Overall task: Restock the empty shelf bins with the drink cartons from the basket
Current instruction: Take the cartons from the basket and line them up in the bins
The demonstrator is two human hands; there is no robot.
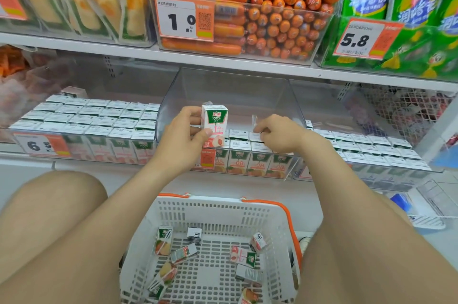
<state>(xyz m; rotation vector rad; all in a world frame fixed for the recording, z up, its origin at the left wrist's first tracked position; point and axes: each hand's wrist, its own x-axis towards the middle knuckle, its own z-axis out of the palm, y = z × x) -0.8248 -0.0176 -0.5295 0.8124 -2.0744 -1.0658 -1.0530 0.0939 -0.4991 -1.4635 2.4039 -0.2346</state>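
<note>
Because the left bin (84, 133) is already packed tight with upright drink cartons (99, 117), the middle bin (235, 95) looks like the one being filled: its front rows are full, while its back part shows no cartons. Just above those rows the left hand (183, 135) is clamped on a peach juice carton (215, 117), thumb on the printed face and fingers behind. It is kept upright, probably so it can drop straight into a gap like its neighbours. Below, the white basket (215, 200) sits between the knees within easy reach, with several loose cartons (183, 253) lying in it. Further right, the right hand (280, 134) has its fingers bent onto carton tops in the middle bin, likely steadying the row; whether it pinches one I cannot tell. Beside it, the right bin (327, 105) holds more rows
</note>
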